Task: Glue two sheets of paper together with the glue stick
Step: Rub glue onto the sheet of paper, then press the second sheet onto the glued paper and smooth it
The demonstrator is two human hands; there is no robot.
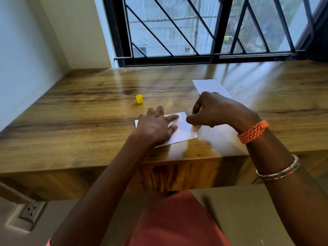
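Two white sheets on counter (88,110): near sheet (184,132) pinned by flat, spread left hand (154,126); far sheet (211,87) apart. Right hand (218,110) grips yellow glue stick (196,126), tip on near sheet. Yellow cap (139,99) upright, apart.

Head view, down over desk (88,112)

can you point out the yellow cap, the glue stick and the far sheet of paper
yellow cap (139,98): head view, middle of its side wall.
glue stick (196,127): head view, yellow tip showing below the right hand's fingers.
far sheet of paper (209,86): head view, bare middle of the sheet.
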